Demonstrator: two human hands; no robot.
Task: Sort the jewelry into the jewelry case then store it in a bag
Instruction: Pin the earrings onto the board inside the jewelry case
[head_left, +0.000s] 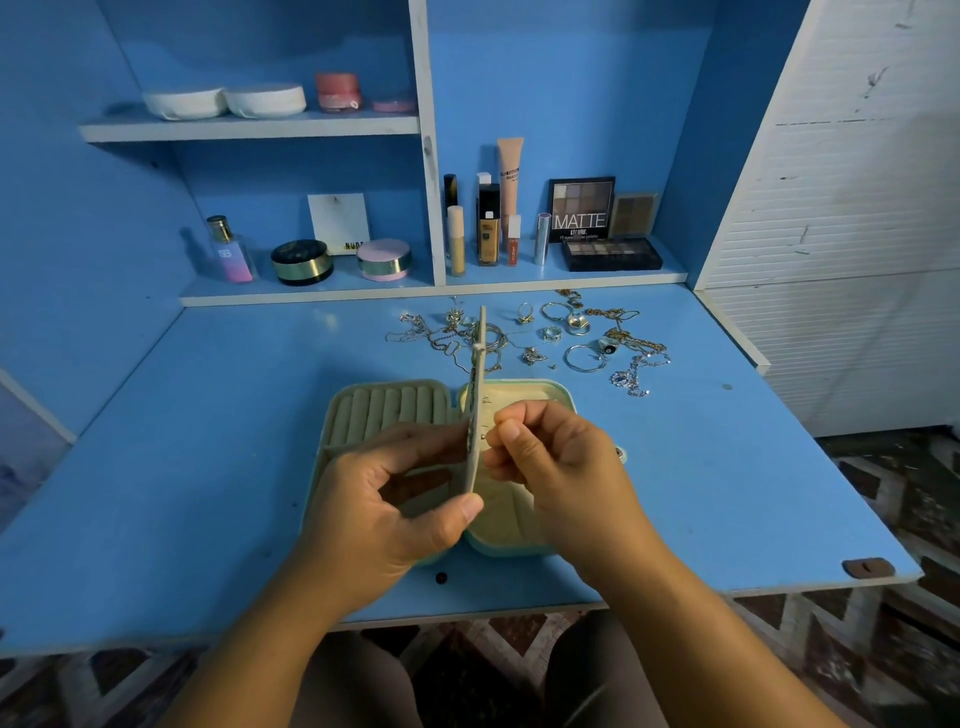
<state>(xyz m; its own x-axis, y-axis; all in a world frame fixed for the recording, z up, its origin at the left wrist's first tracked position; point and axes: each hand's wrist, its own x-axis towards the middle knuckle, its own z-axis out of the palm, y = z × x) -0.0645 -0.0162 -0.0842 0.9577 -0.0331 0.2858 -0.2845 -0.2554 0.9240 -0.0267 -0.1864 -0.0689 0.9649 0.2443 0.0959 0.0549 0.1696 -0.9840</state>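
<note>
While the hinged panel (479, 374) of the jewelry case (387, 410) is held upright on edge above the open case, gripped between the thumb and fingers of the left hand (384, 499), the right hand (561, 457) is brought against the panel's right face. Its thumb and forefinger are pinched together as if on a small piece that cannot be made out. A few pins (486, 400) are seen projecting from that face, so some earrings are judged to be mounted already. The case lies open on the counter (208, 441), near the front edge; its ring rolls appear unfilled. The bulk of the jewelry (571, 338), made up of rings, bangles and chains, is spread loose on the counter beyond the case. Sorting is therefore judged to be at an early stage. The case remains to be closed and stored; no bag is in view.
</note>
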